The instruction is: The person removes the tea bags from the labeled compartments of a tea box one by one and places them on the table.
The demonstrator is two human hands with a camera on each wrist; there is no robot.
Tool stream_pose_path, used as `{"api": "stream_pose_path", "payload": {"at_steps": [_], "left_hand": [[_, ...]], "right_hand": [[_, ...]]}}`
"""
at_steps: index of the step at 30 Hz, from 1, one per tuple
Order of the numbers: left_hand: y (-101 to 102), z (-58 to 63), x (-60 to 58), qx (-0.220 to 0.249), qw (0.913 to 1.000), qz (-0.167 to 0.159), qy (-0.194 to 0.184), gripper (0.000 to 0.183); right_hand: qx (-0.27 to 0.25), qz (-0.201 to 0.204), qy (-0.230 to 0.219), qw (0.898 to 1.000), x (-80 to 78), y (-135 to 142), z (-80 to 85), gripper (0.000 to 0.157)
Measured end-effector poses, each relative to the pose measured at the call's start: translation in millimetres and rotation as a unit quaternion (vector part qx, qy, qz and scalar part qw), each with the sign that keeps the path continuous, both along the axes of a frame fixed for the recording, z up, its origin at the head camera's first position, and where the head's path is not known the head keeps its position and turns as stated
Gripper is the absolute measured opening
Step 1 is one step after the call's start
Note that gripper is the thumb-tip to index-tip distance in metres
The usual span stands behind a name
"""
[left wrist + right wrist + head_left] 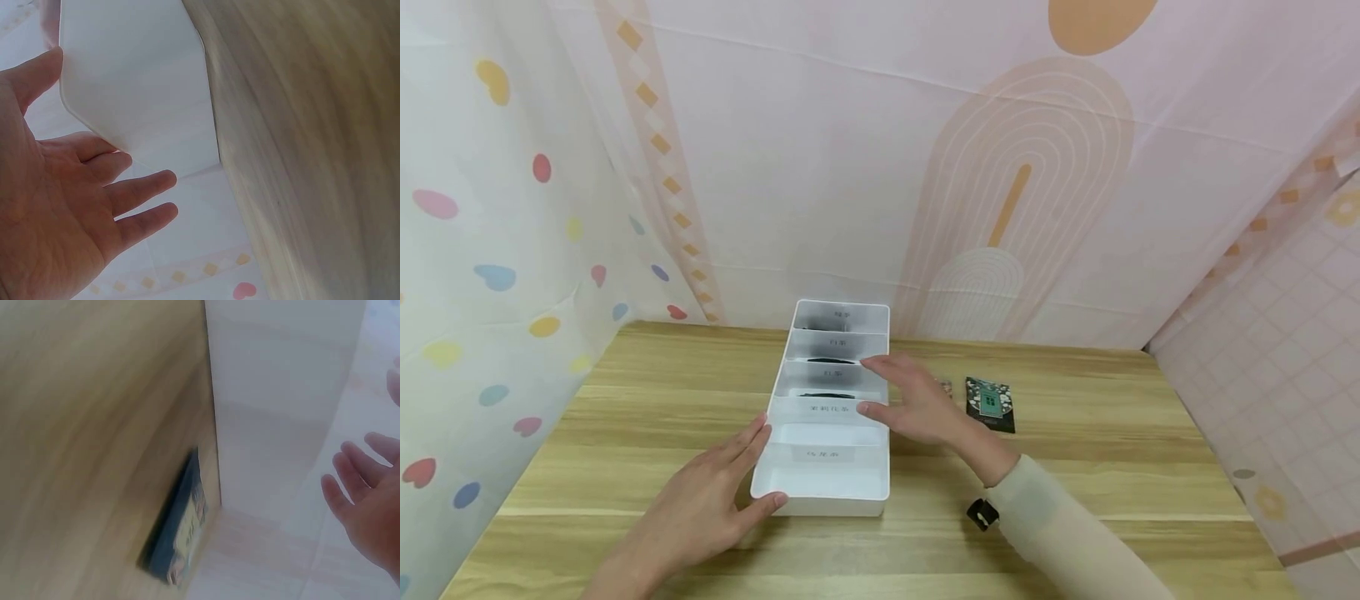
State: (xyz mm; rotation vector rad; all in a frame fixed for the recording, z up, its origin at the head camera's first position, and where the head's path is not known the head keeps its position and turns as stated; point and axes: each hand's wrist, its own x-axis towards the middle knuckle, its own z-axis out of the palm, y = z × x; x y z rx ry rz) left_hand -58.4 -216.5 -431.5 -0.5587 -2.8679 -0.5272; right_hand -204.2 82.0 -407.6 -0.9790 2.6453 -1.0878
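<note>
A long white divided box (829,507) stands on the wooden table, with labels in dark print on its walls. Dark packets (826,395) show partly in its farther compartments; white floor shows in the nearest two. My left hand (711,492) touches the box's near left side, thumb at the front rim and fingers fairly straight along the side. Over the right rim, my right hand (917,400) has its thumb and fingers spread apart, holding nothing. A black sachet with a green label (991,404) lies right of that hand. Another small packet (947,387) is mostly hidden behind it.
A patterned cloth (820,183) hangs behind the table, close to the box's far end. Similar cloths hang at left and right. A small black object (982,514) sits by the right sleeve cuff (1022,500).
</note>
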Motion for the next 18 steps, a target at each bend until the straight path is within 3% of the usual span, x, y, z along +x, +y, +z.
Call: {"api": "stream_pose_path", "payload": {"at_steps": [6, 18], "left_hand": [[-0.1, 0.0, -0.6, -0.003, 1.0000, -0.002, 0.003, 0.083], [-0.4, -1.1, -1.2, -0.005, 1.0000, -0.005, 0.006, 0.083]], "right_hand": [[-0.019, 0.019, 0.006, 1.000, -1.5, -15.9, -5.3, 0.062], [-0.001, 0.018, -0.013, 1.000, -6.5, -36.8, -13.7, 0.052]]}}
